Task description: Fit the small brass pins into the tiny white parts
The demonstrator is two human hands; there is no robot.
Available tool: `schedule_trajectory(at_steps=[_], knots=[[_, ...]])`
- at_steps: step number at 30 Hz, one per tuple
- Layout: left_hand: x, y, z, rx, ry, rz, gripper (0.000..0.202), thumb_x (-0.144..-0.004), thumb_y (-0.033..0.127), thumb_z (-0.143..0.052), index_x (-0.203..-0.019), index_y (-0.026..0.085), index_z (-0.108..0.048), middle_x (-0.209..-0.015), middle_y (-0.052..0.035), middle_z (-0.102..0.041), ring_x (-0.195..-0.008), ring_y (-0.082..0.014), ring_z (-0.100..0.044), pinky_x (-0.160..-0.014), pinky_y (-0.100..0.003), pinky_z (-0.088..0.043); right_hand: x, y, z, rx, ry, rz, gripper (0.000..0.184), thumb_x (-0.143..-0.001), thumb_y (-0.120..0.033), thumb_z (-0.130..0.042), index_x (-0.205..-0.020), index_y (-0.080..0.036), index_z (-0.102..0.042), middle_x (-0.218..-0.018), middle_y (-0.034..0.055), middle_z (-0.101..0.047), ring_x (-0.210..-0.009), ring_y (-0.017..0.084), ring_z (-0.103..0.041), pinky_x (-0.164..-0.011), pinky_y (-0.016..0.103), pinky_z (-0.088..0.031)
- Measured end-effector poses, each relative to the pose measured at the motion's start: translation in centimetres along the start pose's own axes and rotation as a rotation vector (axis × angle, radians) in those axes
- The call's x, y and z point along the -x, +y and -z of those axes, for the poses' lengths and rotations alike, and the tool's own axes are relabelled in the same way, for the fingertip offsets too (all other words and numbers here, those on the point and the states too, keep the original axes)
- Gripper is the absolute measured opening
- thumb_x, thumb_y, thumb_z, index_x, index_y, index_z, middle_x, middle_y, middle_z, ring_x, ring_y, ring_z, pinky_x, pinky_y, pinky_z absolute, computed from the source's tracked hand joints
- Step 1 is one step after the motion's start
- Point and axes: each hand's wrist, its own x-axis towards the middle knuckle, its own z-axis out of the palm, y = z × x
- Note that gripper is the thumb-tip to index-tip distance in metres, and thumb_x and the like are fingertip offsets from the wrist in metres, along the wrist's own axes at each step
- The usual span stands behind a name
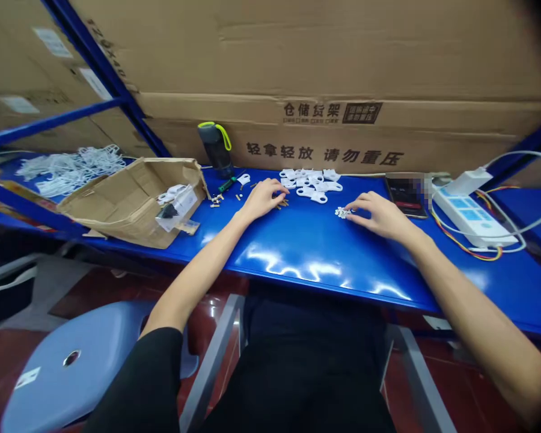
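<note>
My left hand (265,198) is low over the blue tabletop, fingers bent and closed beside a few small brass-coloured pins (283,204). Whether a pin sits between its fingertips is hidden. On the right, my right hand (379,215) touches a little heap of small white pieces (342,212), its thumb and fingertips closed at the heap's right edge. Flat white plastic parts with round holes (313,183) lie in a loose pile between and behind the hands. Left of my left hand are a green-handled screwdriver (226,184) and several small metal bits (216,200).
An open cardboard box (130,198) holds white parts at left, with white cords (76,168) beyond it. A dark bottle (217,150) stands at the back. A phone (403,193) and a power strip (473,219) with cables lie right. A blue stool (81,361) is below left.
</note>
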Motion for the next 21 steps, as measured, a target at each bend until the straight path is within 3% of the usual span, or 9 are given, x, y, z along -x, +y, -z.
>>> schedule_trajectory(at_steps=[7, 13, 21], knots=[[0.2, 1.2, 1.2, -0.158, -0.032, 0.093, 0.024, -0.099, 0.03, -0.063, -0.113, 0.023, -0.081, -0.121, -0.0096, -0.075, -0.113, -0.0303, -0.063, -0.102, -0.046, -0.043, -0.4, 0.2, -0.8, -0.054, -0.046, -0.016, 0.038, -0.104, -0.051, -0.057, -0.112, -0.023, -0.081, -0.107, 0.0134, -0.074, -0.099, 0.031, -0.063, -0.088, 0.045, -0.049], [0.1, 1.4, 1.4, -0.204, -0.103, 0.126, 0.021, -0.1, 0.035, -0.067, -0.102, 0.024, -0.085, -0.113, -0.0096, -0.075, -0.11, -0.0315, -0.062, -0.099, -0.047, -0.04, -0.5, 0.2, -1.3, -0.072, -0.047, -0.026, 0.034, -0.103, -0.049, -0.059, -0.108, -0.025, -0.082, -0.105, 0.0114, -0.074, -0.1, 0.031, -0.064, -0.087, 0.044, -0.048], [0.1, 2.1, 0.8, -0.116, -0.125, 0.027, 0.021, -0.102, 0.037, -0.067, -0.106, 0.027, -0.085, -0.113, -0.0067, -0.077, -0.106, -0.0276, -0.063, -0.095, -0.042, -0.039, -0.6, -0.1, -1.2, -0.116, -0.041, -0.047, 0.03, -0.103, -0.044, -0.06, -0.098, -0.025, -0.081, -0.103, 0.0111, -0.074, -0.1, 0.031, -0.064, -0.087, 0.043, -0.048]])
